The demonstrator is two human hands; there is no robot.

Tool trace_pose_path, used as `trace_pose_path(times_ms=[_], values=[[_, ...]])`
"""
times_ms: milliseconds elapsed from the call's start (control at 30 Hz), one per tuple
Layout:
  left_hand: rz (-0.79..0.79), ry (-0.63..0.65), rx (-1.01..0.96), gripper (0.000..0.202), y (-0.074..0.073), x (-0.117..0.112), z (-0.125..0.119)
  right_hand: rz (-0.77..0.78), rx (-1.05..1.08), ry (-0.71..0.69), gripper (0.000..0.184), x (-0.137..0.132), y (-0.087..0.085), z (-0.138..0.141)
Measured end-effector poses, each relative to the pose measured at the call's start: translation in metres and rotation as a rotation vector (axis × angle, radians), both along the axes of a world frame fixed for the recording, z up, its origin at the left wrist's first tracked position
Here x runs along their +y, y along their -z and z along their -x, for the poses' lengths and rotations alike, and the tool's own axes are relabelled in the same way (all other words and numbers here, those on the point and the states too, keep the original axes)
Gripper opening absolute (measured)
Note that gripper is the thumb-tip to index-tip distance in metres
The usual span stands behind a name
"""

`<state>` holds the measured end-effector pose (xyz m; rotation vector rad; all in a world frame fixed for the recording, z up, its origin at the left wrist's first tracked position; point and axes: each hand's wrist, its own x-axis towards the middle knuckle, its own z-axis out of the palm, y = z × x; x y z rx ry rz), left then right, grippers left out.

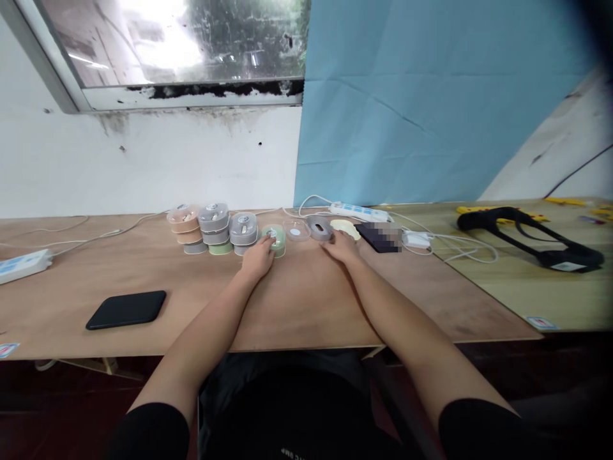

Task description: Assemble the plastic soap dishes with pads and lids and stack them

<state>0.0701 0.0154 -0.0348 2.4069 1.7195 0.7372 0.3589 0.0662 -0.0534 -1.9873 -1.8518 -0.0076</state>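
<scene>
My left hand (259,257) is closed on the left side of a small green box (278,243) with a clear lid, which stands on the table. My right hand (343,246) is at the right front edge of a grey oval box (318,225) with a dark slot in its top, thumb and fingers against it. Between the two boxes lies a clear round lid (295,231) with a white spot. Just behind my right hand is a cream, wavy-edged flat piece (347,227). The right fingertips are partly hidden.
Left of my hands stand stacked lidded boxes in peach (184,220), grey (214,220) and green (220,248). A black flat case (127,309) lies front left. Behind are a power strip (359,211) and cables; a dark phone-like slab (378,237) and black strap frame (531,239) lie right.
</scene>
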Motion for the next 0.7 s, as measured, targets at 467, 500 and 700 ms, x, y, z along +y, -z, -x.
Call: trace_pose_path(times_ms=[467,500,700], values=[[0.097,0.025,0.104,0.071,-0.0040,-0.0047,-0.0049,0.002,-0.004,0.063,0.039,-0.0044,-0.0076,0.0041],[0.099,0.023,0.104,0.071,-0.0040,-0.0047,-0.0051,0.010,0.003,0.049,0.038,-0.0043,-0.0079,0.0045],[0.120,0.022,0.117,0.073,-0.0047,-0.0059,-0.0048,0.002,0.038,-0.009,0.038,-0.0044,-0.0072,0.0062]])
